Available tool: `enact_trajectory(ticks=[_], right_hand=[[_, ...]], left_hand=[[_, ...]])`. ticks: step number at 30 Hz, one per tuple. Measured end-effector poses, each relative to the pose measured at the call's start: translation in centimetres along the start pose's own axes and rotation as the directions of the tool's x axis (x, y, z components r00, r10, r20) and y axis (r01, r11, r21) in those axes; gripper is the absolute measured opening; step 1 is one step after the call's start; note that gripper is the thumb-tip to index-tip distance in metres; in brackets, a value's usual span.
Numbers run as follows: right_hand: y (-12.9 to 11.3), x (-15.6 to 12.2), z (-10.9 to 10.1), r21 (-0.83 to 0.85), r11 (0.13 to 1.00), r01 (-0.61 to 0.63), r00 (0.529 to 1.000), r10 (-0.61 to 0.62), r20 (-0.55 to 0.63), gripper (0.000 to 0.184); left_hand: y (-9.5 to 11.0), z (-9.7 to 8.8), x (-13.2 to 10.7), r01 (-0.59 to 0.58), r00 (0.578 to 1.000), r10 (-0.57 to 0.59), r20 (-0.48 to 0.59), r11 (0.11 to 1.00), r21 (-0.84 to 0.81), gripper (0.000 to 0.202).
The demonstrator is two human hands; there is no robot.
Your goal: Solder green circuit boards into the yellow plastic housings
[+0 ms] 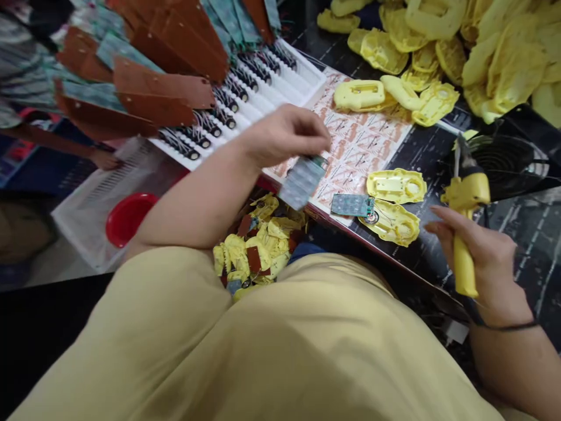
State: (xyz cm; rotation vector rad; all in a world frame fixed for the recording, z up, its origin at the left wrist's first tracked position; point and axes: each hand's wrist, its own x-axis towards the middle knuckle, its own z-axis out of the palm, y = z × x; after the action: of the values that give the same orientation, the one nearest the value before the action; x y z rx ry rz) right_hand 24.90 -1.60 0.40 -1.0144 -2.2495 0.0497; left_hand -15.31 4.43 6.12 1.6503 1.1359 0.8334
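Observation:
My left hand point(291, 134) is closed on the upper end of a grey-green circuit board point(301, 182), which hangs down over the table's front edge. To its right, a second circuit board point(350, 204) lies on the printed sheet, wired to a small round part point(371, 217) in an open yellow plastic shell half point(397, 225). Another yellow shell half point(397, 186) lies just behind that one. My right hand point(486, 257) is at the handle of a yellow hot glue gun point(465, 234), its nozzle pointing up and away; some fingers are hidden.
A white foam tray point(289, 88) holds rows of boards with wired black round parts. Yellow shells point(394, 47) are heaped at the back right, near a black fan point(512, 158). Below the table edge lie more yellow parts point(258, 245). At left are a red bowl point(130, 219) and another person's hand point(105, 159).

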Motion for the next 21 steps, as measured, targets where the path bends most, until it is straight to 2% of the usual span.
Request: enact_trajectory(ticks=[1,2,4,6,8,12,14,16,18,21], right_hand=[[0.6,1.1,0.7,-0.013,0.997,0.081,0.996,-0.08,0.028,0.016],[1.3,2.1,1.5,-0.018,0.995,0.1,0.993,-0.099,0.069,0.019],[2.8,4.0,3.2,-0.021,0.995,0.1,0.988,-0.096,0.123,0.023],[4.2,5.1,4.6,-0.016,0.995,0.097,0.981,-0.092,0.172,0.028],[5.1,5.2,5.3,-0.031,0.995,0.093,0.97,-0.084,0.228,0.028],[4.8,3.3,4.7,-0.185,0.976,0.118,0.953,-0.059,0.296,0.022],[3.8,2.2,3.8,-0.255,0.96,0.117,0.962,-0.045,0.271,0.02],[2.5,1.5,2.9,-0.271,0.958,0.098,0.98,-0.045,0.194,0.017],[1.0,1.0,1.8,-0.215,0.971,0.101,0.993,-0.087,0.075,0.015],[-1.0,0.1,-0.3,-0.072,0.989,0.127,0.988,-0.133,-0.078,0.03]], left_hand=[[-0.3,1.7,1.5,-0.003,0.992,-0.001,0.128,0.999,0.037,0.057],[-0.5,3.3,2.9,-0.021,0.974,0.002,0.226,0.996,0.084,0.048],[-0.8,6.2,5.2,-0.089,0.938,0.02,0.345,0.979,0.186,0.03],[-0.9,8.4,6.9,-0.165,0.924,0.048,0.379,0.944,0.284,0.021],[-0.9,9.9,8.0,-0.217,0.922,0.057,0.383,0.895,0.39,0.02],[-0.8,11.7,8.8,-0.231,0.924,-0.012,0.382,0.779,0.583,0.023],[-0.8,12.4,8.6,-0.218,0.933,-0.034,0.357,0.736,0.64,0.022],[-0.8,12.7,8.4,-0.214,0.94,-0.036,0.338,0.709,0.672,0.019],[-1.0,12.8,8.3,-0.239,0.934,-0.029,0.357,0.694,0.68,0.015],[-1.5,12.5,8.4,-0.306,0.922,0.049,0.384,0.701,0.644,0.01]])
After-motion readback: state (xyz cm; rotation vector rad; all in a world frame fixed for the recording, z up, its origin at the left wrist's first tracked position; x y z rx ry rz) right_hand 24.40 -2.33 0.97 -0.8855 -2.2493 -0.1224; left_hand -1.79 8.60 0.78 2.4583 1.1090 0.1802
